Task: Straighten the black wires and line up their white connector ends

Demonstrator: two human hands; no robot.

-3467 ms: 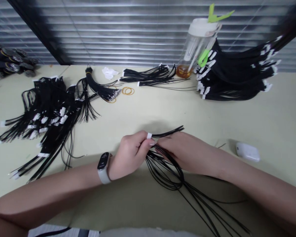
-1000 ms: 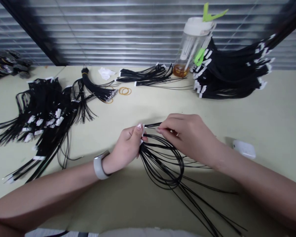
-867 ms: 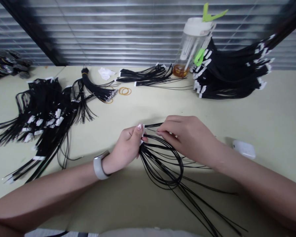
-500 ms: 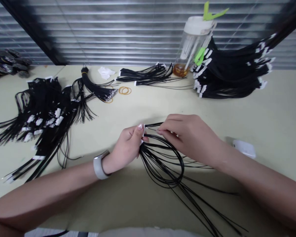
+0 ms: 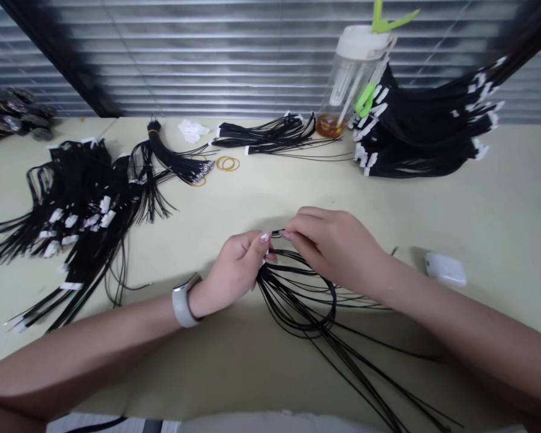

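Right grip (image 5: pixel 338 246) nearer left grip (image 5: pixel 237 264); less wire (image 5: pixel 277 232) showing between

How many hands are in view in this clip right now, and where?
2: the left hand, left of centre, holding looped black wires; and the right hand, right of centre, pinching short strands between them. No others show.

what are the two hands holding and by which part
The left hand grips a bundle of black wires at its gathered end; the right hand pinches thin strands close beside it, their tips hidden.
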